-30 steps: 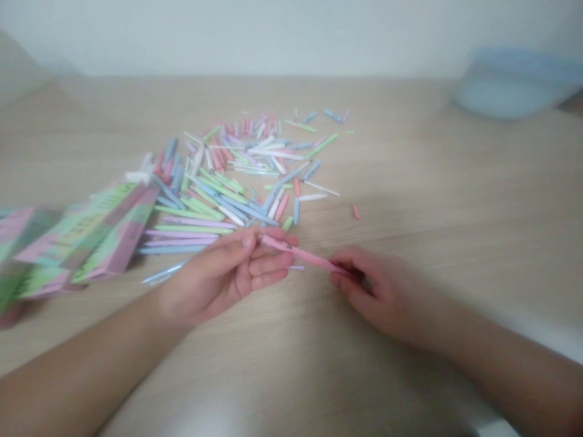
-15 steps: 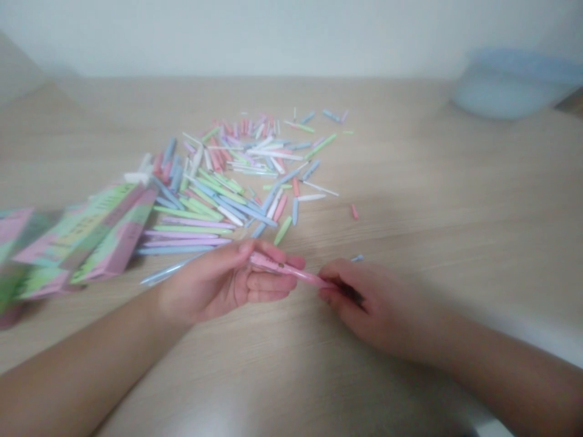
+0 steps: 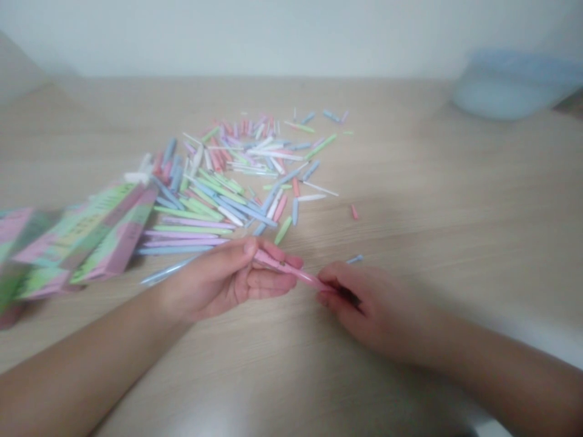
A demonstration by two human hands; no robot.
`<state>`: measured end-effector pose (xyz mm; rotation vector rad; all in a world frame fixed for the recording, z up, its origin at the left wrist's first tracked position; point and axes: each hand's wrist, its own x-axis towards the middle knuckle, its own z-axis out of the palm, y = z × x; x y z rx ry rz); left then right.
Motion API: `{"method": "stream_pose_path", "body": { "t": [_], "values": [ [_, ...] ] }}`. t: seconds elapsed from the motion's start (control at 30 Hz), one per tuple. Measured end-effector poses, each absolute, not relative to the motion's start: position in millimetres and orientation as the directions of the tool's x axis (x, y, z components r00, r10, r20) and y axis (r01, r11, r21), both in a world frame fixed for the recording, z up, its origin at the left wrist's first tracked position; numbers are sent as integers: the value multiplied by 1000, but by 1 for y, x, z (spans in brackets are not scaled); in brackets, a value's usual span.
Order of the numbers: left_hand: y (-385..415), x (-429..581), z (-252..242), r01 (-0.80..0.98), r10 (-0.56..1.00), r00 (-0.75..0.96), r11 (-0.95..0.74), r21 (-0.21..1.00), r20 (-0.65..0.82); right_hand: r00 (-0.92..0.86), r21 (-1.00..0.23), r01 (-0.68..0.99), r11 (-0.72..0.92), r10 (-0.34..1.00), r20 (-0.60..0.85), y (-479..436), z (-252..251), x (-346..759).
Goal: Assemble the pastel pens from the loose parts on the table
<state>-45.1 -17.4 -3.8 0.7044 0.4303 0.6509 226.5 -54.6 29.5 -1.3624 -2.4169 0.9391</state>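
A slim pink pen (image 3: 306, 278) slants between my two hands above the wooden table. My left hand (image 3: 237, 276) is closed on its upper left part, the thumb on top and the fingers curled beneath. At the lower right end, my right hand (image 3: 359, 300) pinches the pen between thumb and fingers, which hide that tip. Just beyond my hands lies a heap of pen parts (image 3: 237, 197) in green, blue, purple, pink and white. A small blue piece (image 3: 354, 259) rests right behind my right hand.
Several pastel printed boxes (image 3: 113, 233) lie at the left, next to the heap. A short pink piece (image 3: 354, 212) sits apart on the table (image 3: 455, 230). At the back right is a pale blue bag-like object (image 3: 505, 88), blurred. A pale wall (image 3: 273, 36) rises behind.
Both hands keep their hold on the pink pen and have barely shifted. Slightly more of the small blue piece shows behind my right hand. The heap looks the same.
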Motion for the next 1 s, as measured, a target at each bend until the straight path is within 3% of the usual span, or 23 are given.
{"method": "stream_pose_path", "body": {
  "t": [0.3, 0.4, 0.47, 0.6, 0.7, 0.77, 0.93, 1.0],
  "values": [
    [-19, -41, 1, -439, 741, 640, 570, 694, -204, -495, -708, 633, 313, 867, -60, -56, 23, 227],
    [-21, -38, -1, -427, 804, 553, 498, 754, -219, -444, -762, 575, 299, 896, 16, -55, 22, 230],
    [-25, -34, -4, -335, 851, 486, 393, 856, -200, -388, -822, 493, 284, 918, 85, -54, 23, 233],
    [-39, -26, -6, 90, 860, 502, 52, 995, -90, -256, -898, 286, 335, 929, 266, -49, 26, 241],
    [-48, -23, -3, 358, 844, 536, -252, 899, 23, -209, -838, 256, 481, 874, 438, -48, 27, 248],
    [-51, -23, -1, 442, 819, 568, -390, 808, 85, -211, -801, 290, 524, 851, 480, -49, 28, 251],
    [-50, -24, -1, 445, 761, 633, -505, 740, 138, -272, -724, 469, 506, 863, 427, -59, 26, 253],
    [-50, -24, -2, 447, 758, 638, -506, 737, 133, -276, -741, 463, 487, 873, 402, -62, 24, 251]
  ]
}}
